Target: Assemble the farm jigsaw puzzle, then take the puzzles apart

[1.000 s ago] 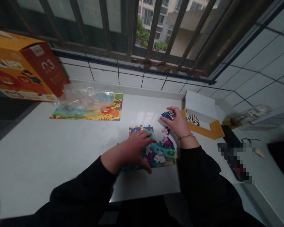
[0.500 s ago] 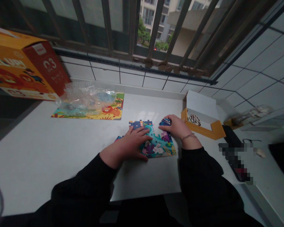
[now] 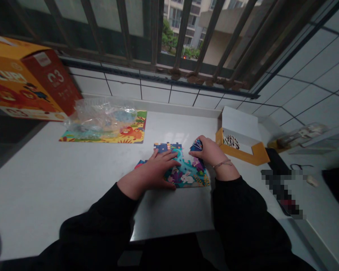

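A colourful jigsaw puzzle (image 3: 188, 177) with a white rabbit and a teal stream lies on the white counter, its upper edge uneven. Flat across its left side rests my left hand (image 3: 158, 171), fingers spread. At the upper right of the puzzle, my right hand (image 3: 211, 152) pinches a dark blue puzzle piece (image 3: 196, 146) with pale edges; whether it is one piece or a few together I cannot tell. Part of another blue and red piece (image 3: 140, 164) peeks out left of my left hand. My left hand hides some of the picture.
Behind to the left, a crumpled clear plastic bag (image 3: 101, 116) covers part of a lion picture sheet (image 3: 132, 134). A big orange box (image 3: 25, 82) stands at far left. To the right sits an open yellow box (image 3: 237, 153) with striped pieces inside. Barred window behind the counter (image 3: 59, 180).
The right hand tilts the puzzle piece slightly more upright. The left hand stays on the puzzle. The whole view has shifted a little.
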